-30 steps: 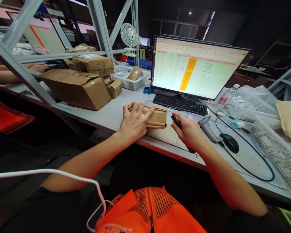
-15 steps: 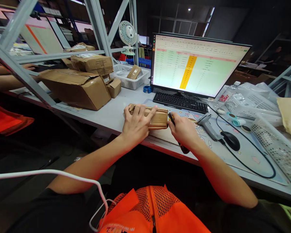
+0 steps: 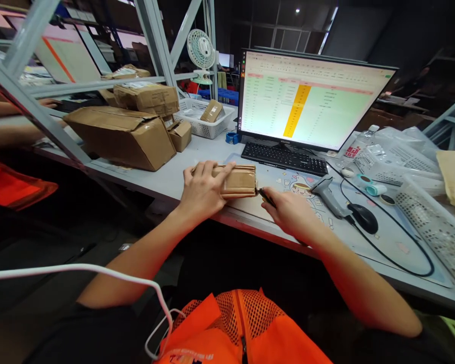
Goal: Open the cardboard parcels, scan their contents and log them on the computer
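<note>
A small flat brown cardboard parcel (image 3: 238, 181), taped shut, lies flat near the bench's front edge, with a dark pen-like tool's (image 3: 266, 197) tip touching its right end.

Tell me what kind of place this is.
Most likely a warehouse packing or parcel-processing station: taped cardboard parcels piled beside metal racking, a handheld barcode scanner, and a monitor showing a spreadsheet.

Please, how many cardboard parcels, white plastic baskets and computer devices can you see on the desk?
Cardboard parcels: 5, counting the small parcel under the left hand and one in a basket
White plastic baskets: 3, counting the basket behind
Computer devices: 4 (monitor, keyboard, mouse, scanner)
Total: 12
</note>
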The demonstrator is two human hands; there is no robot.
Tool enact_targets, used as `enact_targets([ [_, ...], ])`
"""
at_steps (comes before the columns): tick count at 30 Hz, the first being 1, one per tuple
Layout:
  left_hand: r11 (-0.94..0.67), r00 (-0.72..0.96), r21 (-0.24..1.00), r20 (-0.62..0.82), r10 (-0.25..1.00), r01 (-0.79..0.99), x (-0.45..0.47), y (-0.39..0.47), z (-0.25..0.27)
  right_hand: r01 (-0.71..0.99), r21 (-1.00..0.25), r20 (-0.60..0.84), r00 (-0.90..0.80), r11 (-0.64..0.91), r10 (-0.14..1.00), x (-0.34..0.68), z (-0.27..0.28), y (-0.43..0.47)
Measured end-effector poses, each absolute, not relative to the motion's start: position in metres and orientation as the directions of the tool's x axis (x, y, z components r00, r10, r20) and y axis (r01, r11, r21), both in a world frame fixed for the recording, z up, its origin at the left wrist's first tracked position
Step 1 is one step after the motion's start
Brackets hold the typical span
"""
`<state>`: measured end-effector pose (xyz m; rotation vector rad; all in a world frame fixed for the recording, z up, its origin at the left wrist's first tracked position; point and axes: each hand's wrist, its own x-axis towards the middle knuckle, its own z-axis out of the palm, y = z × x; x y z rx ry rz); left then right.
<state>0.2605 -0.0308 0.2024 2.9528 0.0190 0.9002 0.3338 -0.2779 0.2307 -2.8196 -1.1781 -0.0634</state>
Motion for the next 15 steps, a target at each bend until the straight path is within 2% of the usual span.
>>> enact_targets([
  [3, -0.991, 0.802, 0.120, 0.597, 0.021, -0.063, 0.254, -0.002, 0.197, 0.838, -0.112, 0.247, 0.544, -0.534, 0.802, 0.360, 0.248, -0.295],
  [5, -0.982, 0.785, 0.149, 0.619, -0.002, -0.120, 0.250, 0.012, 0.192, 0.912, -0.118, 0.314, 0.410, -0.393, 0.857, 0.376, 0.260, -0.298],
  [8, -0.957, 0.760, 0.183, 0.647, -0.057, -0.227, 0.247, 0.023, 0.184, 0.967, -0.074, 0.299, 0.256, -0.246, 0.919, 0.389, 0.271, -0.287],
  [15, -0.894, 0.746, 0.267, 0.657, -0.105, -0.360, 0.253, 0.032, 0.171, 0.975, 0.172, 0.132, 0.119, -0.141, 0.984, 0.383, 0.273, -0.245],
])
